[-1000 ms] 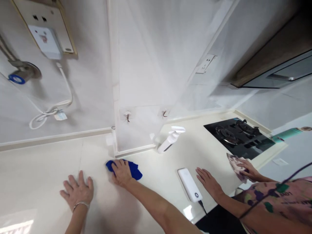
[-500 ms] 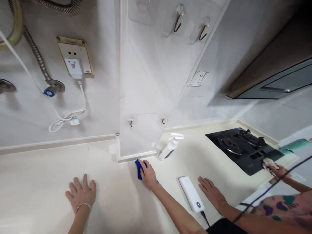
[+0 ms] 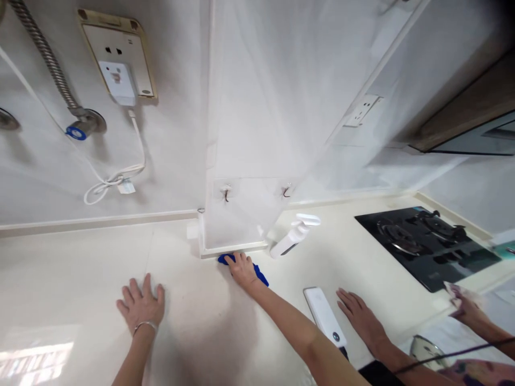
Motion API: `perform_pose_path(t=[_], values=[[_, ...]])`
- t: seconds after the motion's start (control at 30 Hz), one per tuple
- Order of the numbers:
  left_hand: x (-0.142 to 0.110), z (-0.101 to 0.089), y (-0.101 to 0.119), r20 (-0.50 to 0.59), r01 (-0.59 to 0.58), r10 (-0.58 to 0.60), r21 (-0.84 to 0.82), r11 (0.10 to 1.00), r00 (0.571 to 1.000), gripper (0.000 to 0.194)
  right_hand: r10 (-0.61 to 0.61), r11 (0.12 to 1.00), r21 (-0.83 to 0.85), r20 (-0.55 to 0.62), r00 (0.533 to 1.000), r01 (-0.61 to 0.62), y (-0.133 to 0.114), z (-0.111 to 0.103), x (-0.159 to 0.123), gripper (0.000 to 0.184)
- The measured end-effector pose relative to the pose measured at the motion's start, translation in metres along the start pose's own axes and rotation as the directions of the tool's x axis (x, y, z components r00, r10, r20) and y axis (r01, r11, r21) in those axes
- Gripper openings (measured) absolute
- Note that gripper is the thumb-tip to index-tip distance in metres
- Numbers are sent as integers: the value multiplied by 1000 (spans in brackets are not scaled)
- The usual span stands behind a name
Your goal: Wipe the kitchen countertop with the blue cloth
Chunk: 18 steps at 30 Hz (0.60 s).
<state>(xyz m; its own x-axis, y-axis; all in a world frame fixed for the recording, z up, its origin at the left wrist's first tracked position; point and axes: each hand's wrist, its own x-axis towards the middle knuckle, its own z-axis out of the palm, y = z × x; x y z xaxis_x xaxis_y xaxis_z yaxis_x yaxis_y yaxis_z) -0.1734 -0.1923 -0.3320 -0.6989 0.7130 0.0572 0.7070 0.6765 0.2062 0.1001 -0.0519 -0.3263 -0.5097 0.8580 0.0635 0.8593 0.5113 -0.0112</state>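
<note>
Holding a blue cloth against the surface in the curled grip of the right hand, near the white spray bottle; resting the left hand flat, splayed and empty.

One head-worn camera looks forward and down across the nearby countertop.

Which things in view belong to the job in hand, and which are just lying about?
Apparently in the job:
crumpled blue cloth, under the right hand
glossy cream countertop, under the left hand

Apparently lying about, unheld:
white, rounded oblong device
white plastic spray bottle, though possibly related
</note>
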Motion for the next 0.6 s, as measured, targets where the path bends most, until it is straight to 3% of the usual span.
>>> perform_pose_path(t=[0.17,0.37,0.6], values=[[-1,-3,1,-6,-12,12,-9,1000,1000,64,183,983,18,52,982,-184,36,-11,-13,44],[1,-1,1,-12,-9,9,-32,999,1000,67,440,895,47,66,896,-443,39,-22,-31,39],[3,3,-1,-43,-33,31,-56,998,999,68,312,914,232,120,943,-332,57,-35,-85,33]])
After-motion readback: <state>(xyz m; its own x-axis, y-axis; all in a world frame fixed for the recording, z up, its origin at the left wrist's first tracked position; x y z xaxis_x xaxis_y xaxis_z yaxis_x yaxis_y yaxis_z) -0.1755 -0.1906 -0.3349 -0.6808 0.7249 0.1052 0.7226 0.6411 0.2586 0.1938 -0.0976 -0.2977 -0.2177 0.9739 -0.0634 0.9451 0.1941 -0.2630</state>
